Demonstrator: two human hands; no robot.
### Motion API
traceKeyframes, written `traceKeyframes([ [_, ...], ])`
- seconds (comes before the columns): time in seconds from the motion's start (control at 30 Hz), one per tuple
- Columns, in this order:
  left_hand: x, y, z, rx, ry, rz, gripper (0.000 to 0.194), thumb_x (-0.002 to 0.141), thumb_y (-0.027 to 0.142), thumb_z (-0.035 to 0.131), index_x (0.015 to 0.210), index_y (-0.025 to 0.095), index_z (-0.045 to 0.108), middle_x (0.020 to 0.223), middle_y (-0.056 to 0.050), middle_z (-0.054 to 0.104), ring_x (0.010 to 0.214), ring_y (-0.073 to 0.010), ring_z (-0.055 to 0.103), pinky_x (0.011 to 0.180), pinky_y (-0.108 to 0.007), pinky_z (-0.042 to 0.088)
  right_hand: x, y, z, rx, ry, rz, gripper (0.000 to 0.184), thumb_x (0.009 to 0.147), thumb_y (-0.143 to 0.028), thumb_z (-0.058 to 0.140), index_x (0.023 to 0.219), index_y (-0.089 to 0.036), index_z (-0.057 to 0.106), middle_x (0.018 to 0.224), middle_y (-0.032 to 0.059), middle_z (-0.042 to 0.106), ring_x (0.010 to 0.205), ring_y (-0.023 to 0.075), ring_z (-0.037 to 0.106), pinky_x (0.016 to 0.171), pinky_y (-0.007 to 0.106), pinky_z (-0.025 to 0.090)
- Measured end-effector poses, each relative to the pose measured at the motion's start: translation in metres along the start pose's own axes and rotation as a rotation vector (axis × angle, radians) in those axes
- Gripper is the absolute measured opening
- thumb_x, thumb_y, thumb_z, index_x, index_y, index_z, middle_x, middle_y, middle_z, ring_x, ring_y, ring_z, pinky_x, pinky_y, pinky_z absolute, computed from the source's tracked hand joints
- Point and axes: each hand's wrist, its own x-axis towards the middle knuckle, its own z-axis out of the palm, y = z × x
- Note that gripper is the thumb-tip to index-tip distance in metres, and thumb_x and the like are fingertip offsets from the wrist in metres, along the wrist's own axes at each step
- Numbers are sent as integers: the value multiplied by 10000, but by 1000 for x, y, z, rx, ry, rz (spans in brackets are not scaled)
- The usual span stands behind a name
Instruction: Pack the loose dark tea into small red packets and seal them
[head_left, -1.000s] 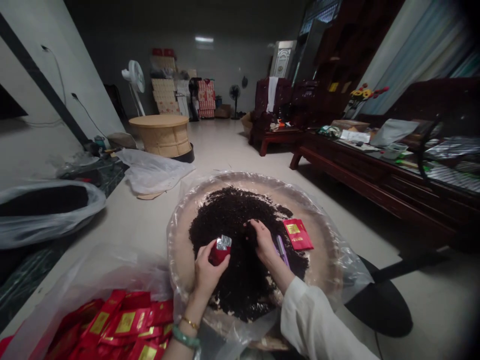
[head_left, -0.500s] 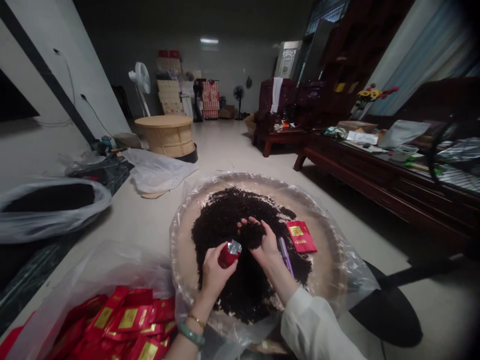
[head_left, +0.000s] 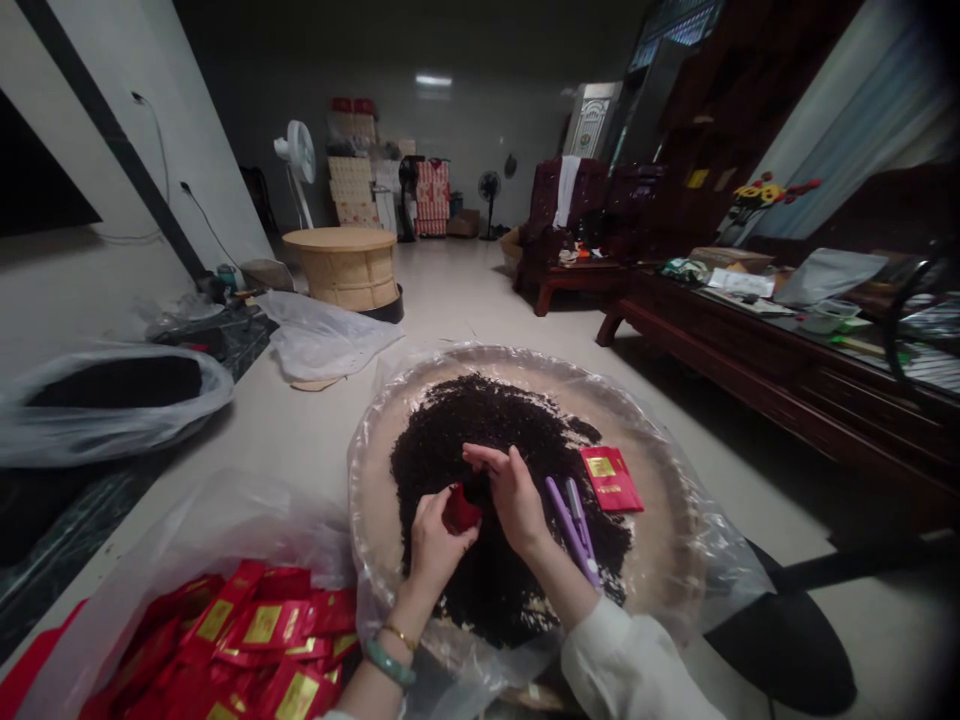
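Note:
My left hand (head_left: 435,545) holds a small red foil packet (head_left: 460,510) upright, fingers and thumb wrapped round it. Against its mouth, my right hand (head_left: 517,500) is tilted, fingers stretched left and thumb raised. Dark loose tea leaves (head_left: 477,488) show between its palm and the packet; the palm itself is hidden. Beneath both hands, a heap of the same tea leaves (head_left: 435,430) spreads over a round tray (head_left: 660,560) lined with clear plastic. Right of the right hand lie a purple flat iron (head_left: 576,535), its jaws apart, and flat red packets (head_left: 612,480).
At lower left, a clear plastic bag (head_left: 277,510) holds many red packets (head_left: 262,630). Another bag of dark leaves (head_left: 120,390) stands behind it. A round woven stand (head_left: 345,270) and a dark wooden table (head_left: 705,350) are farther off. A black round base (head_left: 787,650) sits at right.
My right hand has turned from palm-up, cupping tea leaves, to tilted over the packet's mouth. The packet's silver inside no longer shows. The view has shifted slightly left.

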Motion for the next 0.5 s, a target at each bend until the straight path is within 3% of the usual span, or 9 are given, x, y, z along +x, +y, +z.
traceKeyframes([
  [0.23,0,-3,0,-8,66,-21,477,641,255,725,1106,200,631,929,-68,645,863,-236,632,768,-379,545,-14,-8,-6,-459,-181,-159,530,920,-594,308,1008,-259,710,1249,53,595,1152,233,529,989,391,411],
  [0.4,-1,-3,0,-8,72,-43,486,636,240,725,1110,204,629,936,-66,638,841,-227,632,733,-364,548,-16,-8,-13,-696,-103,-296,370,946,-435,388,992,-231,693,1035,77,645,997,210,580,904,363,453],
  [0.5,-2,-4,-1,-17,58,-48,496,631,234,720,1117,201,628,928,-65,633,798,-215,634,695,-348,548,-22,-5,-11,-934,-239,-260,235,911,-306,481,987,-220,686,909,75,673,892,211,586,814,353,480],
])
